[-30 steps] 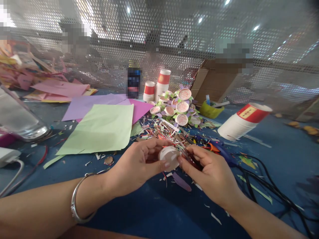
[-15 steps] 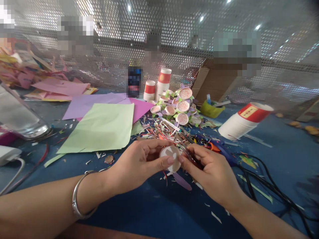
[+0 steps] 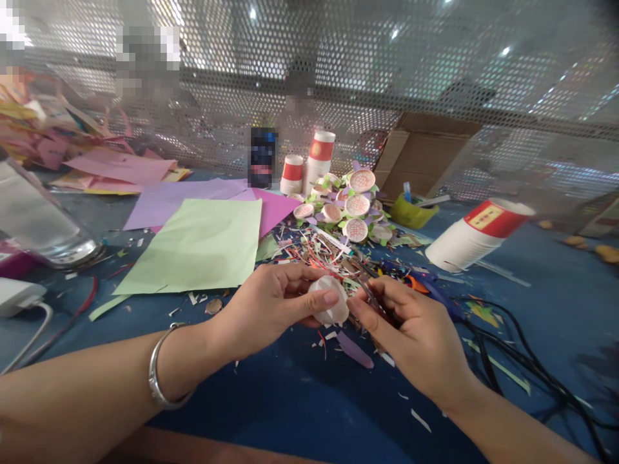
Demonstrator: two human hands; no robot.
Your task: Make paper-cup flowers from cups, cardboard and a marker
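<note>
Between the thumb and fingers of my left hand (image 3: 285,299) is a small white round piece (image 3: 333,309) that looks like the cut-off base of a paper cup. My right hand (image 3: 409,328) is closed around dark scissors (image 3: 370,293), their blades pointing up and away, close to the white piece. The right thumb and forefinger come near the white piece's edge; I cannot tell if they touch it. Under both hands lie paper scraps (image 3: 324,248) and a purple paper petal (image 3: 354,350).
Behind the scraps sits a heap of cup-base paper flowers (image 3: 356,206). Stacked paper cups (image 3: 483,235) lie tilted at right, beside a blue glue gun (image 3: 435,293) with black cables (image 3: 517,341). Green paper (image 3: 193,245) lies left, near a glass of water (image 3: 43,219). A cardboard box (image 3: 420,154) stands behind.
My left hand has turned the white piece, so a plainer side of it shows now, and it sits slightly higher. The right hand keeps the scissors nearly in place.
</note>
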